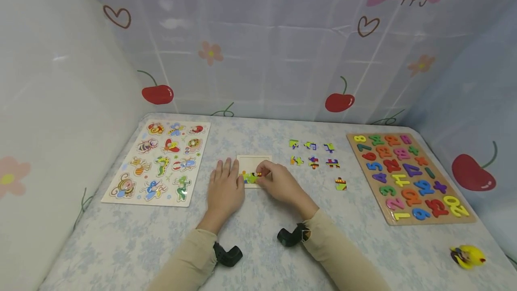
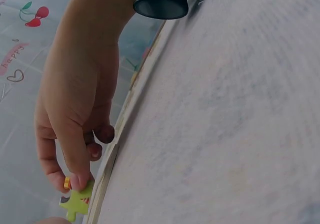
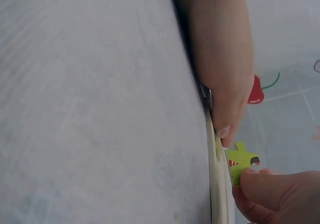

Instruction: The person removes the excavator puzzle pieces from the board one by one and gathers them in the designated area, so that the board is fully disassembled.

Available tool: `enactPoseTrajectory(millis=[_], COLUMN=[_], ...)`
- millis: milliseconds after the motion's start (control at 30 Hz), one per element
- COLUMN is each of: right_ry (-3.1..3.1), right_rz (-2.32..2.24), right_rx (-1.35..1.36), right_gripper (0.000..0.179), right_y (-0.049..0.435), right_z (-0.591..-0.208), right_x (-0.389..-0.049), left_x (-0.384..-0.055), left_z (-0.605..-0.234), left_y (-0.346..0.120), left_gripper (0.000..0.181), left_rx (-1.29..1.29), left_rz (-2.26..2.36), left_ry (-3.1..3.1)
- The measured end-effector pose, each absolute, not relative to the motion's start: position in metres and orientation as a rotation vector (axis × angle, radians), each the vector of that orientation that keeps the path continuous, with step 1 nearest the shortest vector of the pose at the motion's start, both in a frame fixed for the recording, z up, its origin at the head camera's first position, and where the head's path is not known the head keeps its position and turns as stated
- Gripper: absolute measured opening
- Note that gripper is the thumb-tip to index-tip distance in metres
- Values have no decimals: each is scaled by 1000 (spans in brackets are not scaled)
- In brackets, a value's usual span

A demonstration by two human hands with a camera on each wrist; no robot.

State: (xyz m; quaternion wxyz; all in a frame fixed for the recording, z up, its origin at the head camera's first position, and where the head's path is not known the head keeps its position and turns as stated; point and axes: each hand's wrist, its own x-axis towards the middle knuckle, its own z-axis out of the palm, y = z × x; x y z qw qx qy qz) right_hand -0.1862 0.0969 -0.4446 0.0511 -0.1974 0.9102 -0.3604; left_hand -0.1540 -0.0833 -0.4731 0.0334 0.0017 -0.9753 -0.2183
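Note:
My left hand (image 1: 226, 187) lies with fingers straight, palm down, at the left edge of a small wooden puzzle tray (image 1: 253, 162). Several green and yellow pieces (image 1: 247, 178) lie along the tray's near side. Over that side, my right hand (image 1: 280, 185) pinches a green jigsaw piece (image 3: 242, 158) between thumb and fingers. In the right wrist view the piece stands tilted just above the tray's edge, close to the left fingertips. The left wrist view also shows the right fingers gripping this piece (image 2: 77, 202) from above.
Several loose jigsaw pieces (image 1: 313, 162) lie right of the tray, with one striped piece (image 1: 341, 184) nearer. A wooden bug puzzle board (image 1: 194, 147) is at the left. At the right are a number board (image 1: 383, 212) and a yellow toy figure (image 1: 468, 256).

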Motion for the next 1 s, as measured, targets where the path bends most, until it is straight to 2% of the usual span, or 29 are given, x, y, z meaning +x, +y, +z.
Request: enactPoseTrajectory(millis=[300, 767, 1000], right_ry=[2738, 2819, 2855], right_rz=[-1218, -1039, -969], right_rx=[-451, -180, -125], right_gripper=[9, 17, 17], right_y=[135, 221, 242], right_z=[-434, -436, -436], right_x=[-184, -182, -180], left_x=[-153, -153, -152], left_z=[-473, -475, -472], left_y=[-82, -82, -83], left_gripper=[57, 57, 57], left_rx=[5, -11, -19], left_rz=[-676, -662, -652], left_ry=[-3007, -2997, -2995])
